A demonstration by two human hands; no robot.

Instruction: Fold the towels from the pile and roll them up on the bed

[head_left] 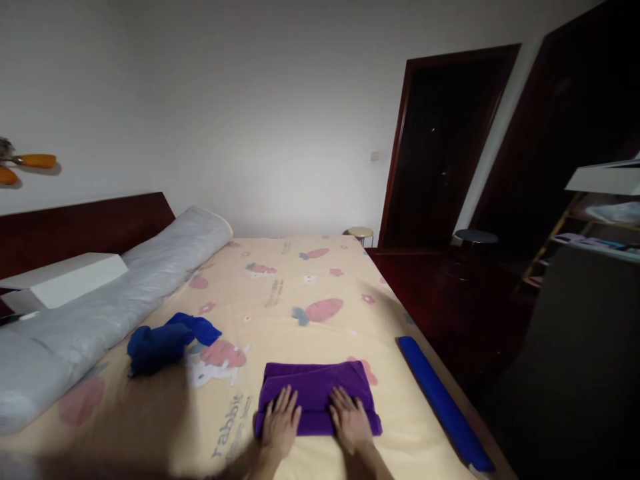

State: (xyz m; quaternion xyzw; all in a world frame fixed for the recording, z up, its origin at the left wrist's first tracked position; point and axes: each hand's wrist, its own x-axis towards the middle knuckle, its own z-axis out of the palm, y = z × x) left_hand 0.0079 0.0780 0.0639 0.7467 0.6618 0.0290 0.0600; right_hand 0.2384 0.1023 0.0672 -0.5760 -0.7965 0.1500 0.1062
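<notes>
A folded purple cloth (320, 381) lies flat near the front of the bed. My left hand (281, 421) rests palm down on its left part, fingers stretched out. On the right part of the same cloth, my right hand (350, 417) also lies flat with its fingers extended. Both hands touch the fabric, and neither grips it. The cloth is folded into a rough rectangle, with layered edges along the near side. To the left sits a crumpled blue cloth (167, 341), apart from my hands.
The bed sheet (270, 320) is printed with carrots and rabbits. A long blue flat object (443, 400) lies along the right bed edge. A grey plastic-wrapped roll (135, 287) and a white box (75, 277) are at the left. Stools (361, 233) stand beyond the bed.
</notes>
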